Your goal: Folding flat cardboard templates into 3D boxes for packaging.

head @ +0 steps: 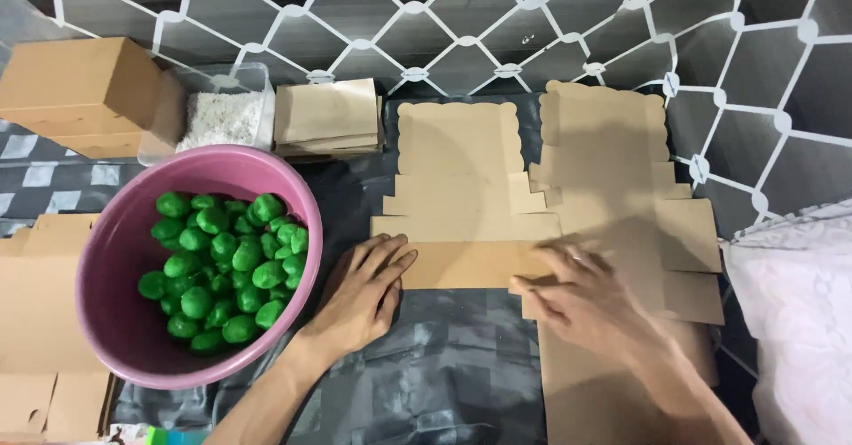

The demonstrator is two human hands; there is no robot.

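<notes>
- Hands: left hand open, flat on bottom flap of flat box blank; right hand open, pressing that flap's right end.
- Blank at centre; second blank overlapping at 3 o'clock.
- Risk: uneven pressure could skew the crease; pink bowl at 9 o'clock near left elbow.

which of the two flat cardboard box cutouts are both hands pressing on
The left cutout, beside the pink bowl: the left hand and right hand both press its bottom flap. The right cutout lies partly under the right forearm.
</notes>
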